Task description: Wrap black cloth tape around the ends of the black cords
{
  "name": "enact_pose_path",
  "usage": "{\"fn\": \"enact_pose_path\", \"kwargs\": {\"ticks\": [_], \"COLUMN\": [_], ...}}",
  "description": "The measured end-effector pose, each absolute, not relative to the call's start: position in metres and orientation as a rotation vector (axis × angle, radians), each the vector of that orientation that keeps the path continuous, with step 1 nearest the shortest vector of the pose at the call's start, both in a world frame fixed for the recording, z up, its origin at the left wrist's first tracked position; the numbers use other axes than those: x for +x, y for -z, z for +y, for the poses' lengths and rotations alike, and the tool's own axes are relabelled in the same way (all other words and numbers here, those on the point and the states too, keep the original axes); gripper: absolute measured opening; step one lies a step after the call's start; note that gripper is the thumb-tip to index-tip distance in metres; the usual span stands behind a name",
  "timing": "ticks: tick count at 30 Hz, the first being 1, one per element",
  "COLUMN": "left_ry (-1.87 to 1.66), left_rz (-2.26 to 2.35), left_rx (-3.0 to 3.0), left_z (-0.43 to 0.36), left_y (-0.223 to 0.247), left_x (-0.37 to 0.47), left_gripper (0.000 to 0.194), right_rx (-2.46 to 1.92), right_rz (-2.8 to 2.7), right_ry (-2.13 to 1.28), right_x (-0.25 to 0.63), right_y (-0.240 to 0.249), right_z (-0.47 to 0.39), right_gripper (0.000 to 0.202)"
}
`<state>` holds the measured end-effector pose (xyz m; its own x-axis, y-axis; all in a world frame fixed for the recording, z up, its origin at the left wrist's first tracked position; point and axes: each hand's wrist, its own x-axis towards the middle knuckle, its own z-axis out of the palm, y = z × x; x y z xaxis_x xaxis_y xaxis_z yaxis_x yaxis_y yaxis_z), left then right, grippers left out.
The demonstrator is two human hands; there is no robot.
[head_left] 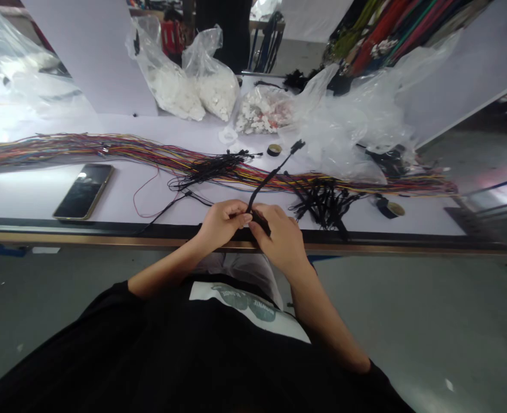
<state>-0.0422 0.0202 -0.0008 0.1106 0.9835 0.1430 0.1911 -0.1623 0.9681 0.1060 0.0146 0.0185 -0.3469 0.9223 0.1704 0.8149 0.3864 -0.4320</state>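
Close together at the table's front edge, my left hand [222,223] and my right hand [281,235] pinch the lower end of a black cable [262,182]. Its upper part slants up and to the right, ending in a small black connector. What lies between the fingertips is mostly hidden. Right of my right hand is a heap of short black cables [328,202]. Beyond my hands, a bunch of thin black leads with connectors [219,166] rests on a long bundle of coloured wires [150,150]. A loose black lead [167,212] lies to the left of my left hand.
A phone [85,192] lies at the left. One tape roll [274,149] sits beyond the wires, another tape roll [391,207] at the right. Clear bags of white parts [217,92] and crumpled plastic [343,123] line the back. Coloured wires [382,34] hang at upper right.
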Motion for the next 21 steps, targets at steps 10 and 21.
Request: {"fn": "enact_pose_path", "kwargs": {"ticks": [10,21], "left_ry": [-0.929,-0.813], "left_rz": [1.343,1.504], "left_rx": [1.590,1.860], "left_z": [0.022,0.025], "left_y": [0.010,0.016], "left_x": [-0.047,-0.042], "left_gripper": [0.004,0.013], "right_rx": [-1.510,-1.715], "right_rz": [-2.530,-2.676], "right_ry": [-0.280,-0.109], "right_x": [0.107,0.094], "right_y": [-0.017,-0.013], "right_z": [0.023,0.028], "right_gripper": [0.043,0.035]}}
